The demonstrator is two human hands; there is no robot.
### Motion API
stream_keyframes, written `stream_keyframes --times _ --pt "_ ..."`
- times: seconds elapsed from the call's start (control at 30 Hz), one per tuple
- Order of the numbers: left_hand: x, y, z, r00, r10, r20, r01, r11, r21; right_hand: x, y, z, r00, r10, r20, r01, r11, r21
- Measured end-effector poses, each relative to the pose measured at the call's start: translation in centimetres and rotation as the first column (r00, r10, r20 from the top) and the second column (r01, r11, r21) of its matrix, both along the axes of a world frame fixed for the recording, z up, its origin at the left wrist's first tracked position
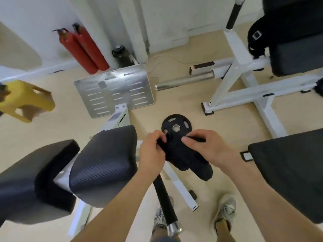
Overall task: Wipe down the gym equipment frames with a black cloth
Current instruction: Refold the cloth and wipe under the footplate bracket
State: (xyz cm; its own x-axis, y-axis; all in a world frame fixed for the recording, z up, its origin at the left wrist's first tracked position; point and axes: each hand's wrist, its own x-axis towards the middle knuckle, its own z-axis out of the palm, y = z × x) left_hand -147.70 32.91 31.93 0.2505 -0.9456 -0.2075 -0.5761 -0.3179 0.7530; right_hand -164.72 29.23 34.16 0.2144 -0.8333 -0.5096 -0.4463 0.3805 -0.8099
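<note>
Pinching with curled fingers, the left hand (152, 151) has one upper edge of the black cloth (185, 159). The right hand (208, 147) nips the opposite edge between thumb and fingertips. The cloth hangs bunched between them in mid-air, its loose end drooping toward five o'clock, and it touches no equipment. With the top edge drawn out between two grips, the person seems to be spreading or refolding it to get a flat face for wiping; that is a judgement, not something shown.

Taking the hands as the centre of the dial, a yellow stool (26, 102) sits far out at ten o'clock. At nine o'clock, just beside the left hand, is a black padded seat (104, 163), with a strip of white machine frame (61, 179) showing between it and a second pad further left. That frame is the nearest surface to wipe. Two red fire extinguishers (83, 49) lean against the wall at eleven o'clock, above a slotted metal footplate (113, 91). A weight plate (176, 126) lies flat on the floor at twelve o'clock, partly hidden by the cloth. At two o'clock stands a white bench frame (244, 81), well apart from the hands. Another black pad (288, 172) fills four o'clock.
</note>
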Motion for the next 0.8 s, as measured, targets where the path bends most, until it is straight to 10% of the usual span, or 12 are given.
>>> stream_keyframes --times 0.1,0.27,0.4,0.5,0.63,0.8 --pt "0.5 -0.7 -2.2 0.953 -0.027 0.303 0.045 0.998 -0.054 1.0 -2.9 -3.3 0.884 0.384 -0.265 -0.429 0.892 -0.14" --pt "-1.2 0.0 -5.7 0.755 -0.172 0.633 0.132 0.985 0.109 0.1 -6.1 -7.8 0.624 0.511 -0.591 -0.743 0.621 -0.248" --pt "-5.0 -1.3 -6.4 0.825 -0.028 0.564 -0.111 0.971 0.211 -0.8 -8.7 -10.1 0.856 0.48 -0.189 -0.507 0.852 -0.131" --pt "-6.4 -3.8 -6.8 0.853 0.454 0.258 -0.504 0.845 0.179 -0.5 -11.1 -11.8 0.846 0.517 -0.13 -0.521 0.853 0.001" --pt "-6.8 -7.3 -9.4 0.405 0.876 -0.262 -0.798 0.479 0.367 1.4 -14.4 -14.2 0.576 0.691 -0.437 -0.796 0.595 -0.109" --pt "-4.4 -9.9 -17.0 0.256 0.949 -0.184 -0.839 0.312 0.445 5.3 -19.2 -18.3 0.459 0.786 -0.414 -0.873 0.486 -0.045"
